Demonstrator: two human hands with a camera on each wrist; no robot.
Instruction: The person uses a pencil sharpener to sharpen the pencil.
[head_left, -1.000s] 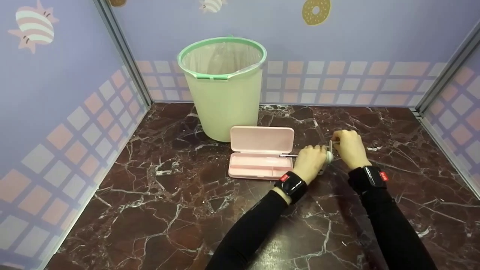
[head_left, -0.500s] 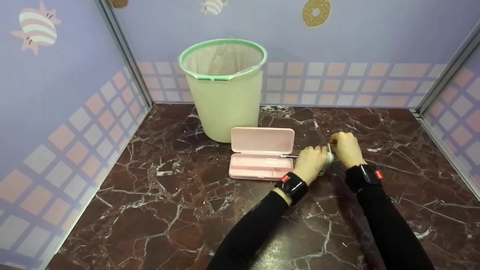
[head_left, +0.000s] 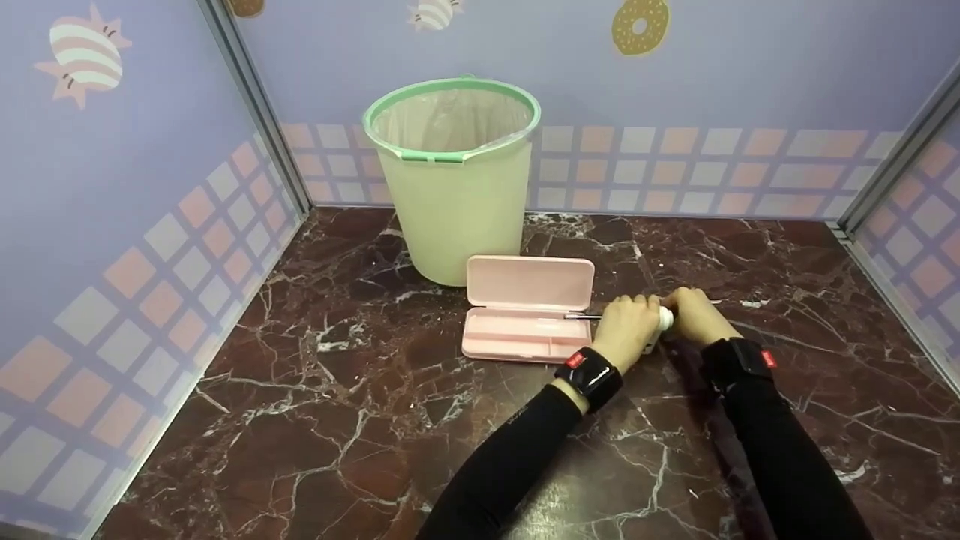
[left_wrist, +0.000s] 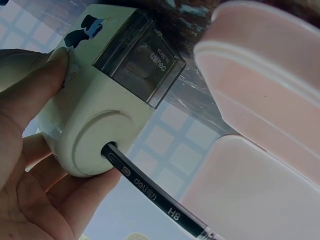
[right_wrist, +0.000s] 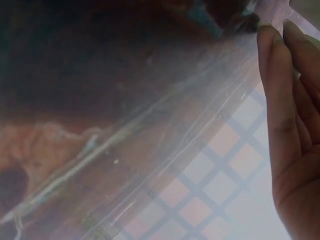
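Note:
My left hand (head_left: 624, 330) grips a white crank pencil sharpener (left_wrist: 97, 107), with the thumb on one side and the fingers curled round the other. A dark HB pencil (left_wrist: 155, 191) is in the sharpener's round hole, its rear end sticking out toward the pink pencil case (head_left: 530, 283). Across the sharpener my right hand (head_left: 699, 319) pinches a small dark crank knob (right_wrist: 246, 23) between thumb and finger. In the head view the hands hide most of the sharpener. The pencil case lies open to the left, lid raised, and its compartments look bare.
Behind the pencil case stands a pale green lined bin (head_left: 461, 206), close to its lid. Purple patterned panels (head_left: 712, 82) border the dark marble tabletop (head_left: 337, 420) at the back and both sides.
My right hand has moved down and closer beside the sharpener, and the crank arm that stood upright no longer shows. The left hand keeps its hold; the view shifts slightly.

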